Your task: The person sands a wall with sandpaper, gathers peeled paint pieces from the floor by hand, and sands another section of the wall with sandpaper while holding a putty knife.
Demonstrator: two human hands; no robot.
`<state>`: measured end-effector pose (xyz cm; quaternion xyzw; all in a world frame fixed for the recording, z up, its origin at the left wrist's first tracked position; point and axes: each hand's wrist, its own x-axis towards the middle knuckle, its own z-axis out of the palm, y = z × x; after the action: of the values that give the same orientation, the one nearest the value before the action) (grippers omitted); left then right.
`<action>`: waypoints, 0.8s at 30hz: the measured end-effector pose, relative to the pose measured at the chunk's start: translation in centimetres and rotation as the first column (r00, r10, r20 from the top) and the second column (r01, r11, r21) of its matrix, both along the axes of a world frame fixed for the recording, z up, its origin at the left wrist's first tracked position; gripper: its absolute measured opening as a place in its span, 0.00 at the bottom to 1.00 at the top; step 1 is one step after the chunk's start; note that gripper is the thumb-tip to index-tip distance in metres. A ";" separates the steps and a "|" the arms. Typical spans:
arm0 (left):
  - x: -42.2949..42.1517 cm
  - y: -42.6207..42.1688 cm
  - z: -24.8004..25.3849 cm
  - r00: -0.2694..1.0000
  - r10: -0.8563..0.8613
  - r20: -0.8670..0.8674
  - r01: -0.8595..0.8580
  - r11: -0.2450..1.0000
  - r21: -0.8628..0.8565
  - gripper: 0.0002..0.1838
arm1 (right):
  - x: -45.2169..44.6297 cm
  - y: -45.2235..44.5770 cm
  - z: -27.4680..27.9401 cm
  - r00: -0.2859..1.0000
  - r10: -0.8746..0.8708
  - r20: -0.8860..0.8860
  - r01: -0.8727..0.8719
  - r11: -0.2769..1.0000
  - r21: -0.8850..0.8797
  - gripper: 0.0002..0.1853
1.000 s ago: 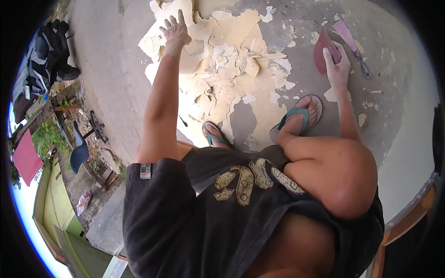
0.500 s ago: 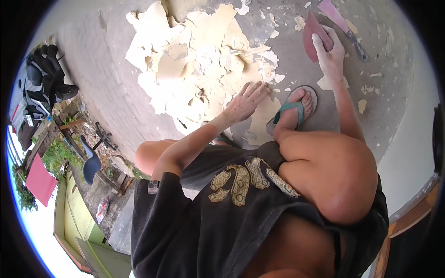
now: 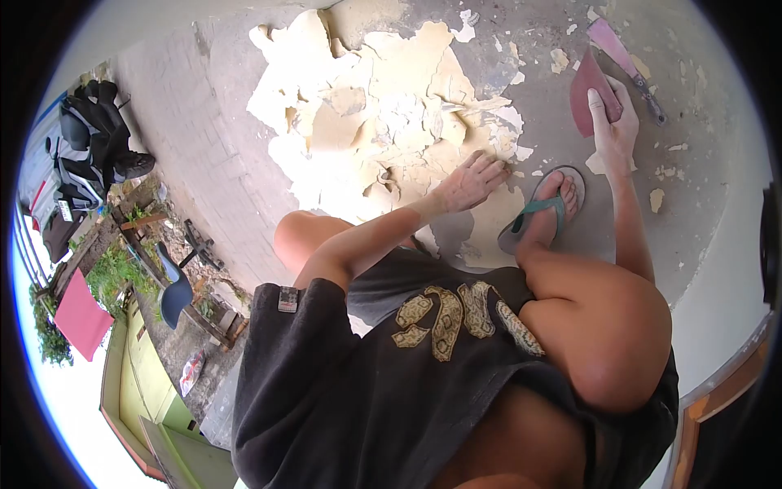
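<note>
My right hand point(image 3: 617, 122) is closed around a flat reddish scraper point(image 3: 585, 91), thumb pressed on its face and the broad edge facing left. Beside it on the floor lies a putty knife point(image 3: 623, 61) with a pinkish blade and a dark, stained handle. My left hand point(image 3: 472, 181) is open, palm down with fingers stretched, at the right lower edge of a heap of peeled cream paint flakes point(image 3: 366, 114). Whether its palm touches the floor or the flakes I cannot tell. Pale dust coats both hands.
My sandalled foot point(image 3: 554, 200) is planted between my hands. Small paint chips point(image 3: 656, 200) dot the grey floor. A pale wall point(image 3: 717, 310) rises at the right. Off to the left are a parked motorbike point(image 3: 77, 155), a blue chair-like seat point(image 3: 173, 297) and a pink cloth point(image 3: 81, 314).
The whole view has shifted, so everything appears further right and slightly lower. The right hand still grips the scraper, and the left hand stays spread beside the flakes.
</note>
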<state>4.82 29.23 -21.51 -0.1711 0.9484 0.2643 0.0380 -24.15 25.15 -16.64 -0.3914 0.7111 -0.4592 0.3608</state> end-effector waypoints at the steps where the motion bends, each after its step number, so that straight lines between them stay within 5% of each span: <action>1: -0.1 -0.5 -0.3 1.000 -0.022 0.010 0.022 1.000 -0.004 0.31 | 0.0 0.0 0.4 1.000 -0.008 -0.027 0.008 1.000 -0.003 0.16; 7: -1.4 -1.7 2.1 0.978 -0.122 0.169 0.106 0.989 0.100 0.18 | 2.1 2.2 3.3 0.992 -0.126 -0.008 0.126 0.992 0.015 0.17; 10: -1.4 -1.7 2.3 0.978 -0.174 0.117 0.177 0.984 -0.016 0.11 | 2.7 3.1 4.4 0.990 -0.139 -0.021 0.140 0.986 0.088 0.17; 13: -0.9 -1.6 1.5 0.891 -0.329 0.312 0.319 0.944 0.084 0.10 | 3.1 4.1 3.8 0.991 -0.133 -0.008 0.133 0.990 0.036 0.16; 15: -0.1 -2.2 1.1 0.895 -0.333 0.297 0.313 0.943 0.115 0.09 | 3.0 4.9 3.2 0.992 -0.123 -0.016 0.123 0.992 0.035 0.15; 21: 0.8 -5.4 7.3 0.756 -0.470 0.456 0.434 0.881 0.190 0.04 | 1.7 6.9 2.2 0.989 -0.144 -0.006 0.145 0.989 0.024 0.16; 24: 3.7 -7.5 11.4 0.880 -0.358 0.311 0.315 0.932 0.180 0.06 | 1.3 7.1 2.0 0.983 -0.178 0.052 0.179 0.984 -0.019 0.16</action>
<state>8.51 21.75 -10.09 -0.0440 0.9244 0.2788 0.2566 -22.87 32.29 -14.62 -0.3187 0.7288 -0.5077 0.3311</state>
